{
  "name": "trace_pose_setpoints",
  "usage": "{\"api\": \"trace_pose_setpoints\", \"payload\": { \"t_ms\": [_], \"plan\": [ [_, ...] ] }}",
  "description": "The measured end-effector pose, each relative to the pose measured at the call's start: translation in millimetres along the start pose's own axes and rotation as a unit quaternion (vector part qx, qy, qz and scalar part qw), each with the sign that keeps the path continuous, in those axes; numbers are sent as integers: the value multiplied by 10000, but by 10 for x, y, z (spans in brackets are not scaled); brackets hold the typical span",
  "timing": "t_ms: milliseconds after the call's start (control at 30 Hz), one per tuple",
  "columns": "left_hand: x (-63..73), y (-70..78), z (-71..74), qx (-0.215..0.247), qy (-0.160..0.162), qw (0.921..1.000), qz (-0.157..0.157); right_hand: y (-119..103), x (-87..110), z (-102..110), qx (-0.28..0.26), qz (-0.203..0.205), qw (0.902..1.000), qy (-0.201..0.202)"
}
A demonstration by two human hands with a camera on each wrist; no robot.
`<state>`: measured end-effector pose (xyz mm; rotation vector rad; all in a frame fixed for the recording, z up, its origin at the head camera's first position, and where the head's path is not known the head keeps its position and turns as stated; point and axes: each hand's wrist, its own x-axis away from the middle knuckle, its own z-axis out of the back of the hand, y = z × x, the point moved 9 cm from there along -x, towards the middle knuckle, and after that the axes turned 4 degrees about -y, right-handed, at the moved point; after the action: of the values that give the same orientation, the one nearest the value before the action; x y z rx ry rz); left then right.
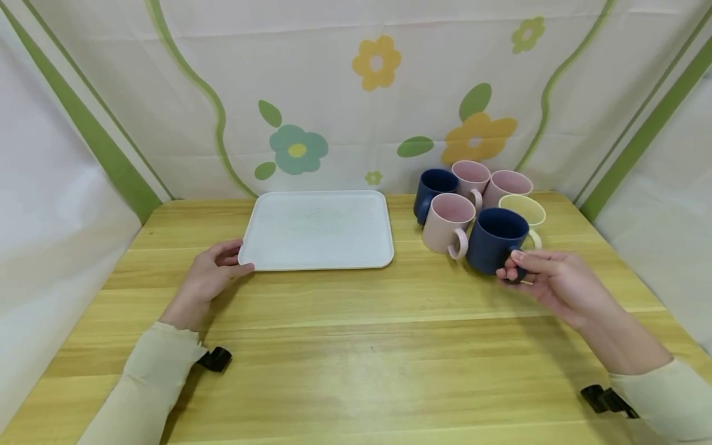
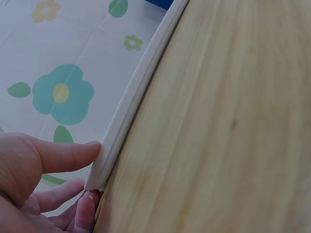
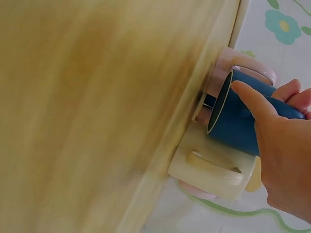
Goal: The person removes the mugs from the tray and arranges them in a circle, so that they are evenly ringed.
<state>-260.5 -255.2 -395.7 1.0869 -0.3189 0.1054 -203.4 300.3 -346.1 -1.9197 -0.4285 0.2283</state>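
My left hand [image 1: 208, 275] holds the near left corner of a shallow white rectangular tray [image 1: 319, 232], thumb at the front rim and fingers round the side. The left wrist view shows the thumb pressed to the tray's edge [image 2: 131, 92]. At the right, my right hand [image 1: 562, 281] grips a dark blue mug [image 1: 492, 244] by its handle. That mug is upright, and its underside shows in the right wrist view, raised off the table. Close behind it stand a yellow mug [image 3: 214, 165] and a pink mug [image 1: 445, 225].
Further back in the cluster are another dark blue mug [image 1: 436, 185] and two pink mugs, one at the rear [image 1: 471, 176] and one beside it [image 1: 508, 185]. All stand on a wooden table [image 1: 356, 352]. A flower-patterned cloth [image 1: 345, 111] hangs along the back, with pale cloth at both sides.
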Motion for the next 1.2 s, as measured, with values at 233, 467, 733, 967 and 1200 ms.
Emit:
{"api": "trace_pose_setpoints", "payload": {
  "t_ms": [233, 467, 733, 967, 1200],
  "plan": [
    [-5, 5, -5, -26, 32, 10000, -48, 113, 18, 74, 68, -416, 9988, 229],
    [-5, 13, -14, -3, 23, 10000, -27, 146, 32, 156, 575, -723, 9950, 386],
    [13, -7, -5, 16, 56, 10000, -3, 172, 2, 200, 1261, -990, 9861, 437],
    [12, -21, 12, 14, 91, 9999, -54, 187, -69, 179, 1106, -1023, 9875, 471],
    [23, -23, 26, 92, 118, 9999, 57, 176, -88, 185, 1411, -1073, 9819, 668]
  ]
}}
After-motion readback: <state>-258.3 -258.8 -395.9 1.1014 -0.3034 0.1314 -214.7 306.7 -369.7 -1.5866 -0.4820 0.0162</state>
